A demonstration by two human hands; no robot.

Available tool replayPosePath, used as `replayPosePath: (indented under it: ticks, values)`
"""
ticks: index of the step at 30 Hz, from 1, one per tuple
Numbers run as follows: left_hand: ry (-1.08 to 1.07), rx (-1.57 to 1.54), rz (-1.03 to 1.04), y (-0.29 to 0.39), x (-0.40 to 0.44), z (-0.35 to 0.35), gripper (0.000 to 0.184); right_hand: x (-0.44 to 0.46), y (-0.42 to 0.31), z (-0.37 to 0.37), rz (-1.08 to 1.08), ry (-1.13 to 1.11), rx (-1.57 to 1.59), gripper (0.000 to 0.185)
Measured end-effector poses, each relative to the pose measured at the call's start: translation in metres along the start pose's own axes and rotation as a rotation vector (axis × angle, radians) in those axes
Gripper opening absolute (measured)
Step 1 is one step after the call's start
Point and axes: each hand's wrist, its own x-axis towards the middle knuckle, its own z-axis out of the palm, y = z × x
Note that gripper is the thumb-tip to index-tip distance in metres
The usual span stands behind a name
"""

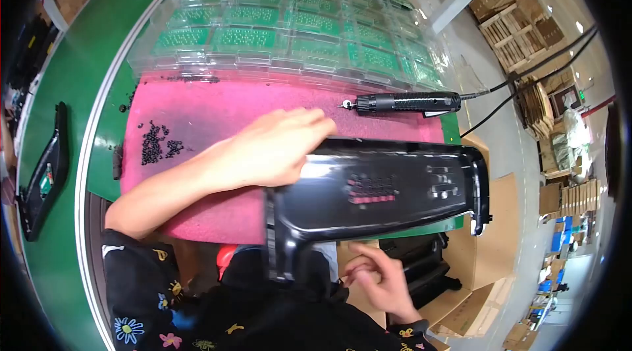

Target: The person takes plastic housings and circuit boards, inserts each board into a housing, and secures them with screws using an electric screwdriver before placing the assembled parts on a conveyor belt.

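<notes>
A black glossy plastic housing [388, 186], with a patch of small slots through which pink shows, is held at a slant over the front of the pink mat [224, 216]. My left hand [283, 143] reaches across from the left and grips its upper left edge; the fingertips are hidden behind that edge. Below the housing's lower edge, my right hand [378, 278] hangs with the index finger stretched out and the other fingers loosely bent. Nothing shows in it. A black electric screwdriver [408, 103] lies behind the housing, its tip pointing left.
Small black screws [155, 145] lie in a pile on the mat's left. Clear plastic trays [263, 61] of green circuit boards stand at the back. A curved black part [49, 173] rests on the green conveyor [72, 94] at left. An open cardboard box [494, 232] holds black parts at right.
</notes>
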Motion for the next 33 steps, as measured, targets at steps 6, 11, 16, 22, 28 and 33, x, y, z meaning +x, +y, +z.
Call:
replayPosePath:
  ticks: [6,11,16,22,28,33]
  values:
    - [0.212,0.359,-0.093,-0.023,-0.025,-0.019,0.026,0.08,-0.08,-0.057,-0.558,0.256,-0.72,0.022]
    - [0.287,0.236,-0.059,-0.033,-0.027,-0.007,0.014,0.249,-0.126,-0.099,-0.905,0.449,-1.1,0.033]
    - [0.3,0.31,-0.073,-0.033,-0.029,-0.007,0.014,0.417,-0.133,-0.149,-0.492,0.594,-1.492,0.045]
    - [0.244,0.394,-0.112,-0.029,-0.03,-0.008,0.012,0.499,-0.113,-0.178,-0.157,0.525,-1.605,0.055]
    - [0.253,0.367,-0.104,-0.027,-0.029,-0.008,0.012,0.49,-0.107,-0.167,-0.464,0.75,-1.836,0.061]
    - [0.289,0.41,-0.076,-0.025,-0.029,-0.007,0.012,0.455,-0.141,-0.136,-1.065,1.155,-1.752,0.042]
